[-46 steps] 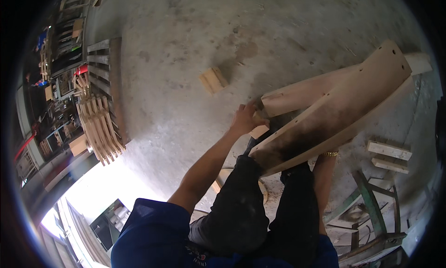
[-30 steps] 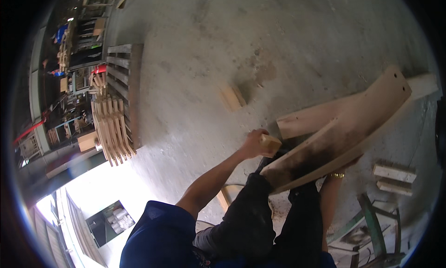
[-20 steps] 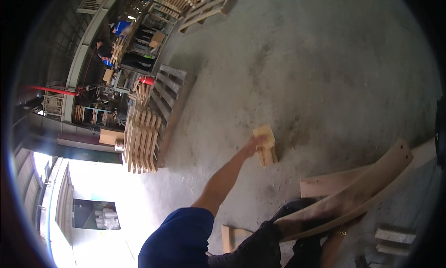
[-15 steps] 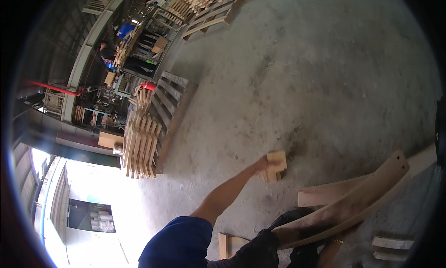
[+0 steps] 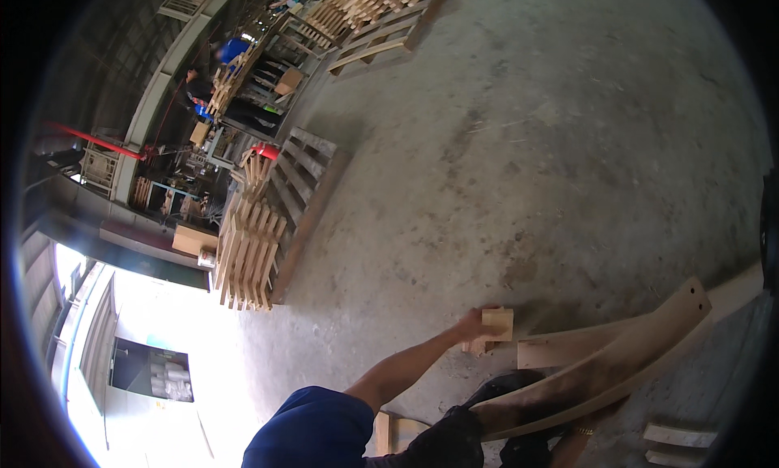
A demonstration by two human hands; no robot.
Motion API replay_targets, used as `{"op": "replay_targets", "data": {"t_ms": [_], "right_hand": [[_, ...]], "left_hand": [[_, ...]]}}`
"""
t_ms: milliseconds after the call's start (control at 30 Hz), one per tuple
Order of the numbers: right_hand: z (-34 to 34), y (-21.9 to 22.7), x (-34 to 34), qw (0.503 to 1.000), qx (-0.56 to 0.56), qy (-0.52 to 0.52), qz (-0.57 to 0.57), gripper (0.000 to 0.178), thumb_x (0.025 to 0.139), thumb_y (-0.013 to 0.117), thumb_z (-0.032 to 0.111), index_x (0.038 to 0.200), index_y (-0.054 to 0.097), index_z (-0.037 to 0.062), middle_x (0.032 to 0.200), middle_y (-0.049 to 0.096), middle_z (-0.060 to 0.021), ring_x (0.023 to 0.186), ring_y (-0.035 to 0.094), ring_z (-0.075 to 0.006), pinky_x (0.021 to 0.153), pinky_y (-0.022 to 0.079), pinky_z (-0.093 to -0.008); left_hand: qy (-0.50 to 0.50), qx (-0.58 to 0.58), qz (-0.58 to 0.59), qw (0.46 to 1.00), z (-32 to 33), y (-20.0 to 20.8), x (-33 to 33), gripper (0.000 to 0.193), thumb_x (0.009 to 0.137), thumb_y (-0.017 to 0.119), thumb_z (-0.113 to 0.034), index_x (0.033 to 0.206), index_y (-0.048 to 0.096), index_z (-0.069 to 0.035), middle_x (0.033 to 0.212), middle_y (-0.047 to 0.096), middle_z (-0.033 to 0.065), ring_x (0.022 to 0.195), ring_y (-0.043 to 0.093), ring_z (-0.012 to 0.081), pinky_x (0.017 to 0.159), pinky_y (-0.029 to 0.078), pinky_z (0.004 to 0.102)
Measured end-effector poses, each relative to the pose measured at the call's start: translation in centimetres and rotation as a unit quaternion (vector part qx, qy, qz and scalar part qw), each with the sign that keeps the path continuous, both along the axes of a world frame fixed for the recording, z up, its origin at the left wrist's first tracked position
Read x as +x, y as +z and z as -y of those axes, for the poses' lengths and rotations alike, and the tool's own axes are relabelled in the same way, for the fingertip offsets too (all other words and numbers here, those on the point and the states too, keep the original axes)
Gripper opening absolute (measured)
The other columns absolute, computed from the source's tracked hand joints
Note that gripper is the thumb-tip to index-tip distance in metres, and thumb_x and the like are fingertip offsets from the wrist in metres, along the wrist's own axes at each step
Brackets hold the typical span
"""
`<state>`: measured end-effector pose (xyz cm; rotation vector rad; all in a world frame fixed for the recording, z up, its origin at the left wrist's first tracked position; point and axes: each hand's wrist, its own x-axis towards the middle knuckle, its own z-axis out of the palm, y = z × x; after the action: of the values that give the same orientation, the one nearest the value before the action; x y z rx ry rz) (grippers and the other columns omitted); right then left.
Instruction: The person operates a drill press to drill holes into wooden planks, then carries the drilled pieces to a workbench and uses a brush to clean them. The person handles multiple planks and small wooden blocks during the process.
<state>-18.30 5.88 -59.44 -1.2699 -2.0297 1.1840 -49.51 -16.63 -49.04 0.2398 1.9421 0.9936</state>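
Observation:
My left hand (image 5: 471, 327) reaches out past my knees and grips a pale, squarish wooden block (image 5: 501, 325), fingers closed round its left side. Beneath that hand shows another small pale piece (image 5: 479, 348); I cannot tell whether it joins the block. A long curved wooden board (image 5: 600, 370), with two dark holes at its far end, lies slanting across my legs. My right hand (image 5: 610, 411) is at the board's lower edge, mostly in shadow; a gold bracelet sits on its wrist. Its fingers are hidden.
More boards (image 5: 560, 345) lie behind the curved one. Short curved pieces (image 5: 680, 435) rest on the floor at the lower right. To the left, stacked wooden parts (image 5: 251, 249) stand by a pallet (image 5: 304, 172). People work at a bench (image 5: 235, 78) farther off.
My left hand has moved nearer to me and slightly right with the block, closer to the boards. The curved board has barely shifted. The background has shifted slightly with my head.

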Motion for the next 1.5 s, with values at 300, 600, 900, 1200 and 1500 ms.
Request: {"op": "replay_targets", "data": {"t_ms": [300, 600, 900, 1200, 1500], "right_hand": [[0.6, -1.3, 0.1, 0.986, -0.024, -0.070, -0.150, 0.055, 0.095, 0.034, 0.041, 0.138, 0.028, 0.0071, 0.142, 0.032, -0.0099, 0.129, 0.031, -0.0241, 0.108, 0.023, -0.0411], [0.4, -0.6, -1.4, 0.984, -0.036, -0.086, -0.150, 0.056, 0.094, 0.035, 0.041, 0.138, 0.029, 0.0064, 0.141, 0.033, -0.0105, 0.129, 0.033, -0.0241, 0.108, 0.024, -0.0410], [1.3, -0.8, -0.8, 0.981, -0.063, -0.095, -0.160, 0.056, 0.094, 0.036, 0.041, 0.137, 0.030, 0.0058, 0.140, 0.034, -0.0111, 0.128, 0.034, -0.0242, 0.107, 0.025, -0.0409], [-0.3, 0.2, -0.3, 0.909, -0.214, -0.136, -0.331, 0.057, 0.094, 0.037, 0.042, 0.136, 0.031, 0.0051, 0.139, 0.036, -0.0117, 0.127, 0.035, -0.0242, 0.106, 0.026, -0.0407], [0.1, 2.9, -0.8, 0.589, -0.468, -0.072, -0.655, 0.057, 0.093, 0.038, 0.042, 0.136, 0.032, 0.0045, 0.138, 0.037, -0.0123, 0.126, 0.036, -0.0242, 0.106, 0.028, -0.0406]], "left_hand": [[0.272, 0.210, 0.199, 0.918, 2.6, -2.2, -1.2, 0.052, 0.080, 0.064, -0.022, 0.122, 0.043, -0.001, 0.114, 0.055, 0.0092, 0.106, 0.054, 0.0213, 0.091, 0.044, 0.0354], [0.331, 0.223, 0.176, 0.900, 3.5, -2.8, 0.1, 0.064, 0.075, 0.067, -0.036, 0.125, 0.041, -0.006, 0.117, 0.053, 0.0090, 0.110, 0.051, 0.0228, 0.095, 0.039, 0.0383], [0.350, 0.365, 0.256, 0.824, 3.6, -2.8, 0.3, 0.071, 0.074, 0.062, -0.050, 0.130, 0.038, -0.013, 0.128, 0.044, 0.0074, 0.121, 0.039, 0.0261, 0.099, 0.032, 0.0470], [0.304, 0.407, 0.239, 0.828, -0.4, -0.6, -1.5, 0.081, 0.074, 0.052, -0.063, 0.135, 0.032, -0.014, 0.132, 0.040, 0.0098, 0.123, 0.037, 0.0308, 0.094, 0.037, 0.0534], [0.227, 0.289, 0.140, 0.919, -1.9, -2.4, -2.5, 0.066, 0.078, 0.060, -0.046, 0.130, 0.038, -0.009, 0.126, 0.046, 0.0073, 0.115, 0.046, 0.0255, 0.092, 0.040, 0.0431]]}}
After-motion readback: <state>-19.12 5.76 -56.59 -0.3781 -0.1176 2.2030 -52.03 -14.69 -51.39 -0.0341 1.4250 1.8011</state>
